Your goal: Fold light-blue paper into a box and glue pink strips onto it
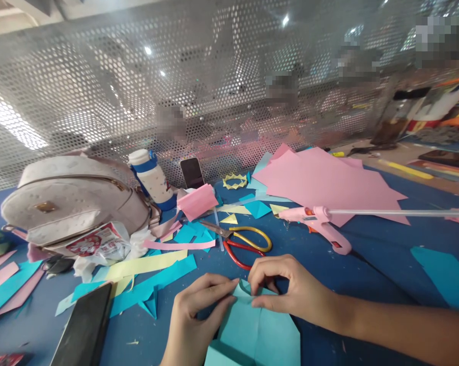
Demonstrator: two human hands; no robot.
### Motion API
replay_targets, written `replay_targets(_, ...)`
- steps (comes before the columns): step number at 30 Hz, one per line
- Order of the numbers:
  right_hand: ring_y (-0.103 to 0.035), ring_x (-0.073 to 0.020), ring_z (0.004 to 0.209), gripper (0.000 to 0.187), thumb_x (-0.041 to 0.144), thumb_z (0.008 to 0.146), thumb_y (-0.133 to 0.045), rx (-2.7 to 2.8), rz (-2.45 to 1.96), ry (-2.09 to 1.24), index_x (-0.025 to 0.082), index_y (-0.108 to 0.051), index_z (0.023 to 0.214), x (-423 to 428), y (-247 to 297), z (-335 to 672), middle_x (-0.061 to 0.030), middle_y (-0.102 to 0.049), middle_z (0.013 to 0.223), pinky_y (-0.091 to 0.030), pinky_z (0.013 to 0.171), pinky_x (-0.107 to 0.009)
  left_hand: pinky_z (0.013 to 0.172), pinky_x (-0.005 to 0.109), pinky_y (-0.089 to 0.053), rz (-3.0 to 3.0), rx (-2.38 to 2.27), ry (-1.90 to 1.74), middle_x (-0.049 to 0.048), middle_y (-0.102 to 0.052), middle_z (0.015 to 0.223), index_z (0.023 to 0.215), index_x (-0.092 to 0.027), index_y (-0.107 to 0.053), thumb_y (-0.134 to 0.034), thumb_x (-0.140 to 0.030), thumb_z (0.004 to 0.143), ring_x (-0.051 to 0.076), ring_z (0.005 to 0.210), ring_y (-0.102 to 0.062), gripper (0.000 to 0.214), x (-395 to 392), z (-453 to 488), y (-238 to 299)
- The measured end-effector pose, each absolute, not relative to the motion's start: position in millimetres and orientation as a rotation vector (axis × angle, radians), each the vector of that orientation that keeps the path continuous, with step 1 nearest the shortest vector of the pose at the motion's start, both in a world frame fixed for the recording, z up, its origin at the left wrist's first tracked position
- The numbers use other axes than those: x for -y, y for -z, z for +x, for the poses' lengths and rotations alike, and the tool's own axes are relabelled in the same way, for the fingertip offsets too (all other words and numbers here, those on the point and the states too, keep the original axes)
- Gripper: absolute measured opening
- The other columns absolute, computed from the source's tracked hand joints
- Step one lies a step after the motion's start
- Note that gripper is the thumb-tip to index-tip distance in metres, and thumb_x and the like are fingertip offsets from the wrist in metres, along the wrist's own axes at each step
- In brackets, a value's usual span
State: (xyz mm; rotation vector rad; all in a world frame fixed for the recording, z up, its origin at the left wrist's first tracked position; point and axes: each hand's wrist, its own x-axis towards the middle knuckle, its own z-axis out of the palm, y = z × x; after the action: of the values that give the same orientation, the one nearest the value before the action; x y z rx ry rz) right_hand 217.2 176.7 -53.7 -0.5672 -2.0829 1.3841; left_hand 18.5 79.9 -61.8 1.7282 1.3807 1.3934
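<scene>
A folded sheet of turquoise paper (260, 325) lies in front of me at the bottom of the head view, with creases across it. My left hand (202, 305) pinches the paper's upper left edge between thumb and fingers. At the upper edge, my right hand (294, 287) is closed on a raised flap, its thumb on the near side. Just beyond my hands lie scissors (229, 236) with one yellow and one red handle loop, blades pointing left. A pink glue gun (317, 221) rests to the right, a long clear glue stick running out of its back.
Paper strips (153, 264) and scraps cover the left side, beside a black phone (84, 325). A pale backpack (73, 198), a bottle (151, 178) and an upright phone (192, 173) stand before a perforated metal screen (214, 66). Large pink sheets (321, 178) lie at the back right.
</scene>
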Motion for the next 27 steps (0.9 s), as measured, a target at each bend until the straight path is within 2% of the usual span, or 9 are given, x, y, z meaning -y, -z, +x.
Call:
replay_targets(5,-0.055,-0.0115,0.063,0.020,0.035,0.078,-0.079,2.043,-0.566,-1.376,0.017,-0.073,0.074,-177.2,56.0,218.3,-0.0017,-0.067,0.074,-0.041,0.056,-0.023,0.071,0.023,-0.057,1.743,-1.390,-1.400,0.0048,-0.076,0.088,0.107,-0.032,-0.079,-0.068,-0.025,0.089,0.018,0.079,-0.072,0.022,-80.4,18.3,61.7)
replay_targets(12,-0.060,-0.0141,0.068,0.019,0.034,0.079,-0.078,2.019,-0.559,-1.392,0.017,-0.073,0.072,-176.7,57.5,218.2,-0.0037,-0.069,0.076,-0.043,0.058,-0.025,0.079,0.023,-0.056,1.852,-1.349,-1.323,0.0030,-0.076,0.098,0.116,-0.037,-0.074,-0.068,-0.016,0.088,0.017,0.087,-0.072,0.035,-76.4,19.6,58.8)
replay_targets(20,-0.063,-0.0146,0.070,0.015,0.030,0.080,-0.078,2.023,-0.506,-1.332,0.017,-0.073,0.073,-176.0,56.1,218.2,-0.0039,-0.071,0.076,-0.043,0.059,-0.025,0.080,0.023,-0.057,1.804,-1.330,-1.276,0.0018,-0.076,0.099,0.111,-0.038,-0.076,-0.068,-0.013,0.086,0.017,0.088,-0.073,0.036,-79.0,17.8,60.9)
replay_targets(27,-0.061,-0.0141,0.071,0.014,0.028,0.082,-0.075,2.052,-0.493,-1.312,0.017,-0.072,0.074,-175.4,56.7,218.7,-0.0034,-0.069,0.077,-0.041,0.059,-0.025,0.070,0.021,-0.056,1.899,-1.261,-1.268,0.0004,-0.078,0.083,0.110,-0.032,-0.076,-0.072,-0.013,0.084,0.015,0.075,-0.070,0.033,-82.1,16.5,58.3)
